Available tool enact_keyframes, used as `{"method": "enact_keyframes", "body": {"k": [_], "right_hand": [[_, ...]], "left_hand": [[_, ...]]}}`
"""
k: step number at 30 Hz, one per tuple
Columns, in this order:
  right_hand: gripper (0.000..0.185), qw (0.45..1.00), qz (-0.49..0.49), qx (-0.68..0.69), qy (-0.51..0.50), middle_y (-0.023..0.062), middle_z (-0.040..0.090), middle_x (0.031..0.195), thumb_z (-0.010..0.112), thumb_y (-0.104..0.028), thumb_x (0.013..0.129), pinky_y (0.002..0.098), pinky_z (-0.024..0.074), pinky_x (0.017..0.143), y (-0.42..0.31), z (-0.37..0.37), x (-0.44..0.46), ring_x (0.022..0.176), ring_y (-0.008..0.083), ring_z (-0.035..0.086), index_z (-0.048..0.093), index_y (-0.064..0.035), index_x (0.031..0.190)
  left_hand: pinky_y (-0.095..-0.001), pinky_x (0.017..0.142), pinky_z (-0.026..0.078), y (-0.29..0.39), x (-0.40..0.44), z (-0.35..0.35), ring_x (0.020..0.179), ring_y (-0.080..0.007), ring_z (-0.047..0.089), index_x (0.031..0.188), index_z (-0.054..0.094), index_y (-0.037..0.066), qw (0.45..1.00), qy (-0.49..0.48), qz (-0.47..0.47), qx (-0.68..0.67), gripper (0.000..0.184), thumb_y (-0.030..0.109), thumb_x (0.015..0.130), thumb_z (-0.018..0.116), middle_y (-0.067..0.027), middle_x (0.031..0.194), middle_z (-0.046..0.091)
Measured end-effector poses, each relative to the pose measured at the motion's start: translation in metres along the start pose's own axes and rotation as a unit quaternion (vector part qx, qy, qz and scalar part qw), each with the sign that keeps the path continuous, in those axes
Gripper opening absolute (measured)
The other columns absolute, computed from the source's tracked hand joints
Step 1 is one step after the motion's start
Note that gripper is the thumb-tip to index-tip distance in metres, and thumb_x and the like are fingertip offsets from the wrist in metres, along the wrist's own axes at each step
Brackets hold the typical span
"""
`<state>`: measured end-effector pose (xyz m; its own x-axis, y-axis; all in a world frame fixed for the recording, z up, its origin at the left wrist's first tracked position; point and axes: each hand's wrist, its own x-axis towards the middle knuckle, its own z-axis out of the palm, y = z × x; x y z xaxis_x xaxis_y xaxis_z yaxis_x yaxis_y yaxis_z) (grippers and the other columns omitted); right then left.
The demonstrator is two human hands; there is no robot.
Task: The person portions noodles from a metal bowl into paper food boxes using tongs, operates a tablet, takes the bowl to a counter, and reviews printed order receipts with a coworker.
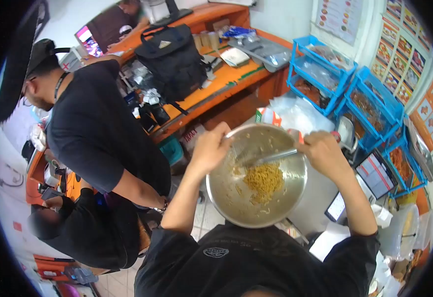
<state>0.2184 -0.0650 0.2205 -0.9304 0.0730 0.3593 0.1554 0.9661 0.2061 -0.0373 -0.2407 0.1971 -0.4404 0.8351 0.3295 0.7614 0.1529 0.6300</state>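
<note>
Left hand (213,149): fingers closed over rim of steel bowl (225,198). Right hand (322,153): fingers wrapped shut around handle of metal utensil (278,156). Noodles (264,179) lie inside bowl, below utensil. For even stirring, judged: brace rim firmly; work tip under noodles; turn gently, below rim, limiting spills. Count: two hands, one bowl, one utensil, one noodle clump, one black bag (171,62) on orange tabletop (230,82).

noodles (264,183) lie in the bowl (288,200), a utensil (276,156) reaching over its rim. beyond, to the left, a bag (169,62) is on the table (215,92); baskets (320,76) are ahead right, a person (102,114) left.
</note>
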Motion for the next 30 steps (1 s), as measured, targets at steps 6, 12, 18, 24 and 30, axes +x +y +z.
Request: {"method": "enact_keyframes", "body": {"k": [6, 12, 18, 24, 30], "right_hand": [[0.024, 0.998, 0.04, -0.009, 0.049, 0.0053, 0.053, 0.068, 0.059, -0.005, 0.071, 0.0356, 0.0429, 0.061, 0.001, -0.017, 0.007, 0.066, 0.0225, 0.056, 0.064, -0.0077, 0.094], [0.021, 0.996, 0.046, 0.034, 0.064, 0.0061, 0.056, 0.072, 0.058, -0.005, 0.072, 0.0352, 0.045, 0.064, -0.009, -0.005, 0.006, 0.07, 0.0232, 0.058, 0.064, -0.0063, 0.092], [0.016, 0.997, 0.061, 0.037, 0.014, 0.0086, 0.06, 0.081, 0.057, -0.006, 0.073, 0.038, 0.0485, 0.068, -0.012, 0.004, -0.004, 0.076, 0.0237, 0.063, 0.065, -0.0075, 0.087], [0.022, 0.968, 0.143, 0.162, -0.126, 0.0111, 0.062, 0.077, 0.063, -0.012, 0.077, 0.0412, 0.0474, 0.064, -0.031, 0.003, -0.025, 0.073, 0.0307, 0.062, 0.065, -0.007, 0.098], [0.025, 0.919, 0.233, 0.273, -0.164, 0.0122, 0.061, 0.079, 0.063, -0.016, 0.08, 0.0428, 0.0479, 0.064, -0.101, 0.029, -0.058, 0.072, 0.0339, 0.061, 0.062, -0.0077, 0.104]], "left_hand": [[-0.0376, 0.058, 0.042, 0.003, 0.004, -0.004, 0.061, -0.0308, 0.058, 0.082, 0.054, 0.003, 0.999, -0.024, -0.012, -0.023, 0.017, 0.018, 0.084, 0.061, -0.0159, 0.066, 0.058], [-0.0367, 0.058, 0.042, 0.003, 0.004, 0.0, 0.06, -0.0293, 0.058, 0.083, 0.054, 0.003, 0.999, -0.01, -0.019, -0.026, 0.016, 0.017, 0.083, 0.062, -0.0157, 0.065, 0.058], [-0.0353, 0.056, 0.042, 0.004, 0.002, 0.01, 0.059, -0.0269, 0.057, 0.085, 0.053, 0.002, 1.0, 0.015, -0.021, 0.001, 0.014, 0.014, 0.084, 0.061, -0.0156, 0.065, 0.057], [-0.0463, 0.064, 0.044, 0.013, -0.009, 0.01, 0.07, -0.043, 0.06, 0.086, 0.052, -0.001, 0.997, 0.007, -0.069, 0.043, 0.012, 0.009, 0.083, 0.057, -0.025, 0.07, 0.058], [-0.0459, 0.057, 0.042, -0.003, -0.019, 0.014, 0.062, -0.0408, 0.058, 0.083, 0.051, 0.0, 0.993, 0.05, -0.093, 0.049, 0.01, 0.008, 0.083, 0.057, -0.0224, 0.064, 0.057]]}}
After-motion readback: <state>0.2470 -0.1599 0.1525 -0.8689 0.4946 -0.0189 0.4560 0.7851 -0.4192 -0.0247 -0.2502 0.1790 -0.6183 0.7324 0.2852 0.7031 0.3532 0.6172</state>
